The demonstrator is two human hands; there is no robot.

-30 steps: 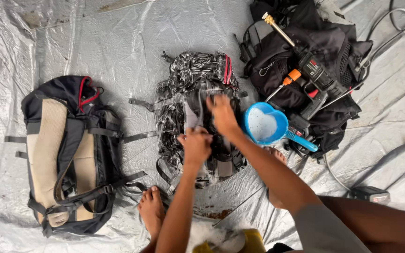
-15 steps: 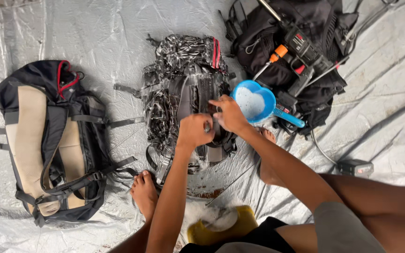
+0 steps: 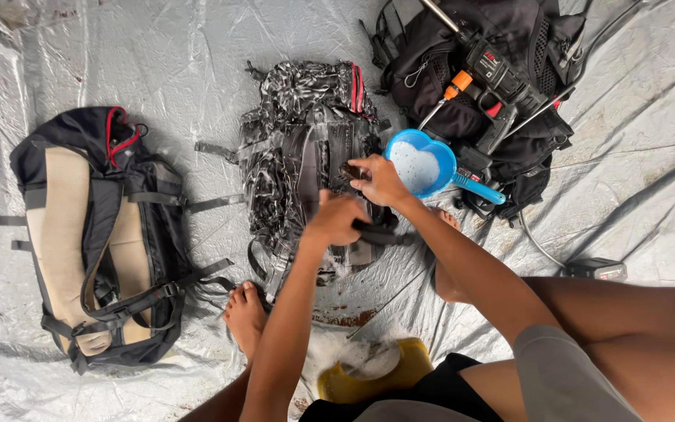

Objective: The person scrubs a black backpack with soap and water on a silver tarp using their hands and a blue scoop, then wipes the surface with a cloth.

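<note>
A black-and-white patterned backpack (image 3: pixel 291 133) lies wet on the tarp in front of me. My right hand (image 3: pixel 382 181) rests on its back panel, pinching a small dark brush (image 3: pixel 349 170) against the fabric. My left hand (image 3: pixel 334 219) is just below it, closed around a black strap (image 3: pixel 384 234) of the same backpack. A blue heart-shaped scoop (image 3: pixel 418 165) with soapy water sits right beside my right hand. My bare foot (image 3: pixel 245 313) rests near the backpack's lower edge.
A dark backpack with tan padding (image 3: pixel 91 234) lies to the left. A black bag (image 3: pixel 501 94) at the upper right carries a power drill (image 3: pixel 494 74) and a cable. A yellow bowl of suds (image 3: pixel 373 369) sits by my legs. Grey crinkled tarp (image 3: pixel 158 55) covers the ground.
Both hands stay on the patterned backpack. My left hand has slid up closer to my right hand, and the view has shifted slightly.
</note>
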